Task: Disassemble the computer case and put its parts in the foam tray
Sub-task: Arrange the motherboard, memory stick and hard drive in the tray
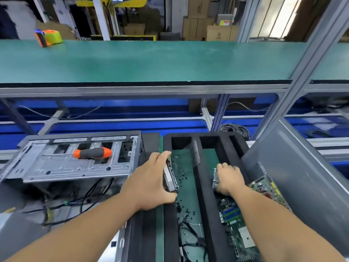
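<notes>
The computer case point(71, 163) lies open on its side at the left of the bench, internal cables trailing toward the near edge. A screwdriver point(92, 153) with an orange-and-grey handle rests on its metal frame. Just right of the case sits the black foam tray point(198, 186), divided into long compartments. The left hand point(151, 183) grips a flat drive point(171, 176) edgewise — thumb near, fingers far — over the left compartment, where loose screws point(183, 178) and black cables point(190, 237) lie. The right hand point(229, 179) is closed over a small metallic part point(215, 178) in the right compartment. A motherboard point(243, 224) occupies that compartment's near portion. A grey side panel point(306, 167) leans at the tray's right.
</notes>
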